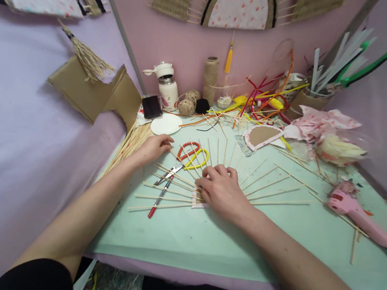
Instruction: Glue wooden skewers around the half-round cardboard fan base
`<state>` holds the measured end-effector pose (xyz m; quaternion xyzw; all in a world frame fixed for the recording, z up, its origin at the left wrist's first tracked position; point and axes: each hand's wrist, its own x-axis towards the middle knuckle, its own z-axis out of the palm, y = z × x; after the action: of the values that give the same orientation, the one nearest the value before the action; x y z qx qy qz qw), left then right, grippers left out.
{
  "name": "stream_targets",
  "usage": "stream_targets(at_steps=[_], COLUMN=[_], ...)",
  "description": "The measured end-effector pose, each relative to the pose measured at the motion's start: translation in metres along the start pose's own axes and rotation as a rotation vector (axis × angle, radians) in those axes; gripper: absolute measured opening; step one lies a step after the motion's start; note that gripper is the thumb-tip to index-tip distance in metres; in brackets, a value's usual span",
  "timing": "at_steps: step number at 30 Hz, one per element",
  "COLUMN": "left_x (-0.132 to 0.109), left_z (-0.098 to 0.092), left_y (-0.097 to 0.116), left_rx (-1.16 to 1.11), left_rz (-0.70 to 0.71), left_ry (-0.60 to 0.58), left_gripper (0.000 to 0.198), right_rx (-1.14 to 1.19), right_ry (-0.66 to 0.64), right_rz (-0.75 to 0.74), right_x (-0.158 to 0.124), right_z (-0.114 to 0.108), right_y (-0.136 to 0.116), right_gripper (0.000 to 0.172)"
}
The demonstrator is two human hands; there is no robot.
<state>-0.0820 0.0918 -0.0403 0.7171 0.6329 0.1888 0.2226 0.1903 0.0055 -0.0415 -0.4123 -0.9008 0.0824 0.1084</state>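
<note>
My left hand [156, 150] is closed at the left, its fingertips pinching the outer end of a thin wooden stick [177, 156]. My right hand [222, 190] lies over a small half-round cardboard piece [200, 197] with a pink-spotted rim, its bent fingers pressing on it and covering most of it. Several thin sticks [165, 205] fan out from this piece to the left, the back and the right. Beneath the sticks on the left lie scissors [189, 156] with one red and one yellow handle, blades apart, and a pen with a red cap [159, 198].
A pink glue gun [361, 218] lies at the right with its cord. Loose sticks [129, 147] lie in a bundle at the left. Behind stand a white bottle [168, 93], twine balls [187, 104], a twine spool [210, 79] and another spotted half-round piece [263, 136].
</note>
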Motion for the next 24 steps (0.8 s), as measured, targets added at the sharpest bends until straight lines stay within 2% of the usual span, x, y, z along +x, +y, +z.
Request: stream_targets(at_steps=[9, 17, 24], left_x=[0.001, -0.004, -0.008], left_z=[0.0, -0.006, -0.015], left_y=[-0.003, -0.001, -0.001], left_rx=[-0.001, 0.045, 0.092], left_rz=[0.022, 0.02, 0.003], left_ry=[-0.011, 0.031, 0.056], left_gripper=[0.031, 0.03, 0.032], right_rx=[0.023, 0.043, 0.024], right_ry=[0.02, 0.212, 0.237], right_rz=[-0.01, 0.051, 0.085], right_x=[0.0, -0.004, -0.008], right_z=[0.003, -0.008, -0.005], right_y=[0.002, 0.014, 0.023], right_gripper=[0.021, 0.027, 0.032])
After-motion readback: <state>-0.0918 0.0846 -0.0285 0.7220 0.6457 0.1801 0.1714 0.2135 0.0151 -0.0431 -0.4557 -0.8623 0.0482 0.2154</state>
